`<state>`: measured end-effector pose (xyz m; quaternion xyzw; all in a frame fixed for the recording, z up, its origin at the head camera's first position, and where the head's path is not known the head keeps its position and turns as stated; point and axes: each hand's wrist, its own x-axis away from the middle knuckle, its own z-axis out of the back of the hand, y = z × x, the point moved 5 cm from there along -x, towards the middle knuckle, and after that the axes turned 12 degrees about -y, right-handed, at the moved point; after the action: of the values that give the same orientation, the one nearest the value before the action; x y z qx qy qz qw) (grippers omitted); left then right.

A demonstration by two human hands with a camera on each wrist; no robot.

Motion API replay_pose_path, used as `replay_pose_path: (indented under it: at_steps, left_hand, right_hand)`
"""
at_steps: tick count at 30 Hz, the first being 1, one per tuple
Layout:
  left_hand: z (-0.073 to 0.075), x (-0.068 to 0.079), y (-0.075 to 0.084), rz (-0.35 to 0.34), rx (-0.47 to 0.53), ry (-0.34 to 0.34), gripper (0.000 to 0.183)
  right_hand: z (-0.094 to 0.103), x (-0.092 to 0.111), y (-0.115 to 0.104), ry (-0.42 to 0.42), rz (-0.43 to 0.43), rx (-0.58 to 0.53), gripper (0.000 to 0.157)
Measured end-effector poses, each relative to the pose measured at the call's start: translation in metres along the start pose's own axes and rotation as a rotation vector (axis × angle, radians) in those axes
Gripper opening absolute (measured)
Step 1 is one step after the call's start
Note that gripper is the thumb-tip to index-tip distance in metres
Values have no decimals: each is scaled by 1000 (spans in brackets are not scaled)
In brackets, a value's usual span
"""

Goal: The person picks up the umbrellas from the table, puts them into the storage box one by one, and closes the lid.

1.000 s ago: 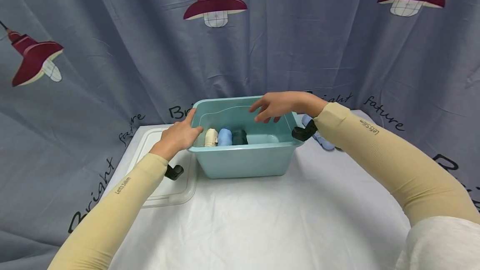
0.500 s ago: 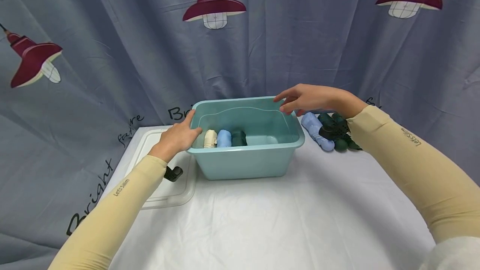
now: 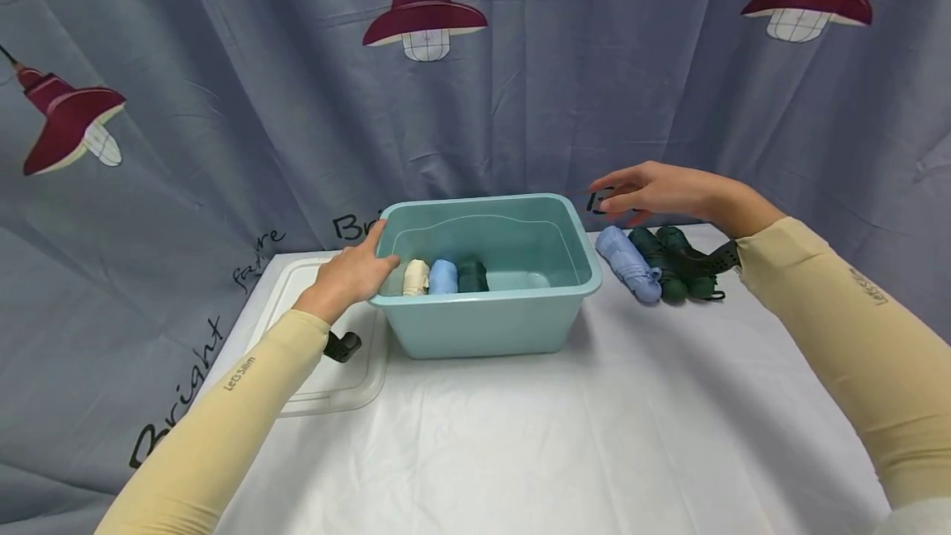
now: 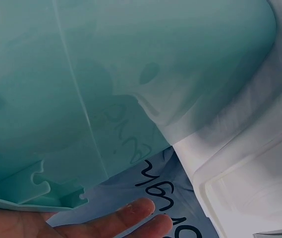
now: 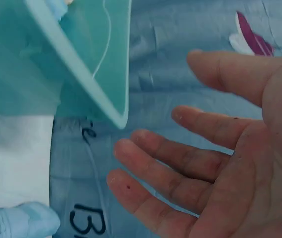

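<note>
My left hand [image 3: 347, 277] rests on the left rim of a teal plastic bin [image 3: 483, 324]. In the left wrist view its fingers [image 4: 126, 215] are straight beneath the rim, off the bin's wall. Inside the bin, at the left, a cream roll [image 3: 416, 277], a light blue roll [image 3: 443, 276] and a dark green roll [image 3: 472, 276] stand side by side. My right hand [image 3: 672, 190] hovers right of the bin with spread, slightly bent fingers and nothing in them. Below it lie a light blue rolled bundle [image 3: 628, 264] and dark green rolled bundles [image 3: 672, 287], partly hidden by the wrist camera.
A clear plastic lid [image 3: 349, 386] lies flat on the white-covered table [image 3: 520, 452], left of the bin and partly under my left arm. Behind the table hangs a grey-blue curtain [image 3: 579, 89] printed with lamps and lettering.
My right hand has moved right, from above the bin to above the rolled bundles beside it, which now show more. My left hand stays on the rim.
</note>
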<state>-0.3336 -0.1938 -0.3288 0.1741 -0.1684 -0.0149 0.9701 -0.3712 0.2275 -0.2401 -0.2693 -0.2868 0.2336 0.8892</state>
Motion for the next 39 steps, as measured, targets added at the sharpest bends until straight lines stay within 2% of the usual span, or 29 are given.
replay_pose_path:
  at_steps: [8, 14, 28, 39]
  left_hand:
    - [-8, -1, -2, -3, 6, -14, 78]
    - [-7, 1, -1, -6, 7, -4, 78]
    - [-3, 0, -2, -14, 9, 20, 79]
    - [1, -1, 0, -23, 2, 13, 79]
  right_hand:
    - [2, 8, 42, 72, -49, 4, 64]
    - [9, 9, 68, 103, -66, 2, 65]
    - [20, 6, 124, 121, -117, -36, 70]
    - [13, 1, 164, 125, -165, -58, 74]
